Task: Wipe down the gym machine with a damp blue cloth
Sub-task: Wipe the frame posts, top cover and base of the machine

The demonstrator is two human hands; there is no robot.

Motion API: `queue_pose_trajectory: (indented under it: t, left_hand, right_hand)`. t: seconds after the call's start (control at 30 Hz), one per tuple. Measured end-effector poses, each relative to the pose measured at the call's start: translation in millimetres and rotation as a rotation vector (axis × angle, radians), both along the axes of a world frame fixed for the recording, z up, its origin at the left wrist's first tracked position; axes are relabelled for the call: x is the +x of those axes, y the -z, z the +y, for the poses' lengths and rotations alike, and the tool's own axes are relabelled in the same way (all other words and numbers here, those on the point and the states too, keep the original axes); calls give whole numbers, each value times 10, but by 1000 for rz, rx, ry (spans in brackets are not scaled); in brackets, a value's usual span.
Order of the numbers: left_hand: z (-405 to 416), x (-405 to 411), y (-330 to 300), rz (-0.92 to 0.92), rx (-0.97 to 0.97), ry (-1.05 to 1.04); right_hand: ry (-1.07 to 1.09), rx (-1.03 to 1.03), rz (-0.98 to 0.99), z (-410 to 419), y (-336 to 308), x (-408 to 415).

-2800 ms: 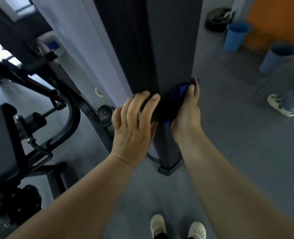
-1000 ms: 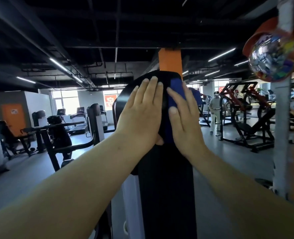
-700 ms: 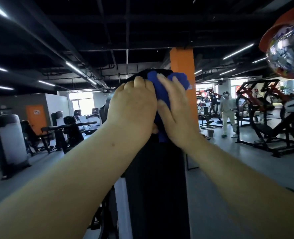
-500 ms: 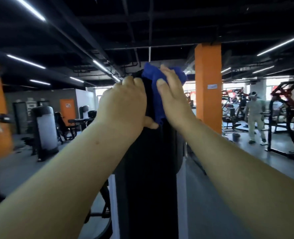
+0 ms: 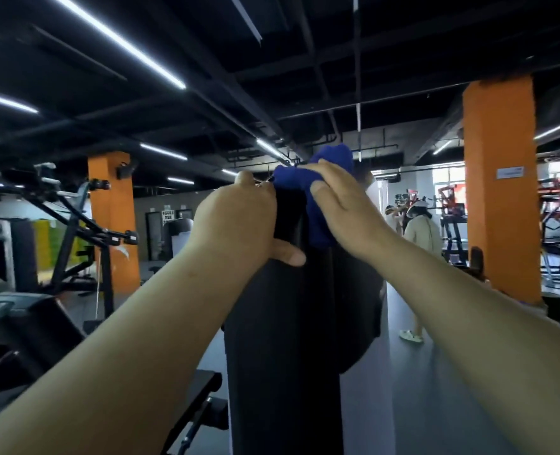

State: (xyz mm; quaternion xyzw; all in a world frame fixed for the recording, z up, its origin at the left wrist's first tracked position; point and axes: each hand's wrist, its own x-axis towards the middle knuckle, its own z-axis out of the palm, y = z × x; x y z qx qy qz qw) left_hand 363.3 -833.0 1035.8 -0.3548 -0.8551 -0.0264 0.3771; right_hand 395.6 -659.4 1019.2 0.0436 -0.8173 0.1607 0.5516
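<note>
We had both arms raised to the top of the tall black column (image 5: 281, 323) of the gym machine, which stood upright straight in front of us. Our right hand (image 5: 341, 208) lay over the blue cloth (image 5: 318, 198), fingers fairly straight and close together, pressing it against the upper right side of the column; the thumb lay on the cloth's near face. The cloth was bunched, with a fold sticking up above the fingers at the column's top edge and the rest hanging down under the palm. Our left hand (image 5: 239, 221) gripped the column's top from the left, fingers curled over the far side out of sight and the thumb lying across the near face. The two hands were close but not touching, with a strip of black column between them.

Behind stood orange pillars (image 5: 498, 192), one on each side, and black exercise frames (image 5: 75, 218) on the left. A person in a light top (image 5: 419, 231) stood on the grey floor (image 5: 436, 372) to the right, near more equipment.
</note>
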Motion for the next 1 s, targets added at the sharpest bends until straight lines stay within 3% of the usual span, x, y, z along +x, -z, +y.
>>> queue_pose_trajectory:
  t: [0.07, 0.17, 0.27, 0.4, 0.6, 0.73, 0.8, 1.0]
  left_hand:
    - [42, 14, -35, 35, -58, -48]
    - [32, 8, -82, 13, -62, -30]
    - [44, 61, -94, -6, -31, -6]
    - [166, 122, 16, 112, -21, -88]
    - [309, 219, -6, 45, 18, -114]
    - [535, 303, -73, -11, 21, -203]
    - [715, 392, -78, -111, 43, -303]
    - [808, 517, -9, -75, 137, -392]
  right_hand:
    - [-3, -31, -31, 153, -107, 5]
    - [19, -286, -112, 342, -450, -81]
    - [42, -186, -64, 171, -388, -140]
    - [-13, 18, 115, 20, -42, -133]
    - [29, -206, 19, 463, -443, -245]
    - [-123, 234, 184, 237, -114, -187]
    - [-171, 312, 180, 440, -166, -149]
    - [-92, -181, -88, 1137, -624, -322]
